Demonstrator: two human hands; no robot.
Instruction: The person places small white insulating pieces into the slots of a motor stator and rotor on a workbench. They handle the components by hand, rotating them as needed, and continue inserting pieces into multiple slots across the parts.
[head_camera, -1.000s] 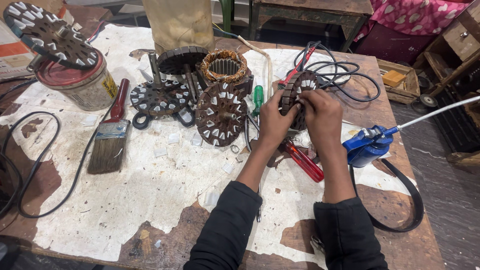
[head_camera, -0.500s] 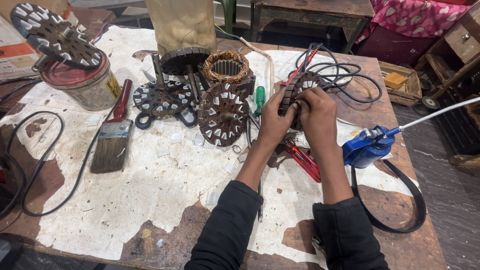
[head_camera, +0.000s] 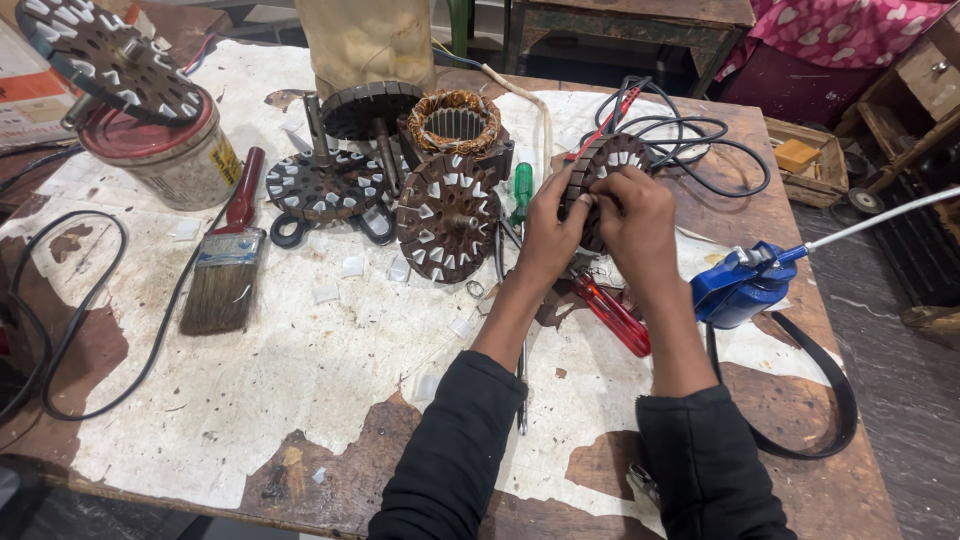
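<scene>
Both hands grip a slotted motor core (head_camera: 600, 165) above the far right of the worktable (head_camera: 300, 400).

Left hand (head_camera: 553, 232) and right hand (head_camera: 637, 222) clasp its rim; a red-handled screwdriver (head_camera: 612, 315) lies just nearer.

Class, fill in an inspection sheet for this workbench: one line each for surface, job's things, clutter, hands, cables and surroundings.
Surface: wooden table under a torn, stained white sheet.
Job's things: slotted rotor core, tilted up off the table, held in both hands.
Clutter: three more rotor discs, one beside the hands; wound stator; paintbrush; paint tin; red screwdriver; green screwdriver; blue tool.
Hands: left hand and right hand both grip the core.
Cables: black cable looped at left; tangled leads behind the core; black belt.
Surroundings: wooden crate; pink patterned cloth.
</scene>
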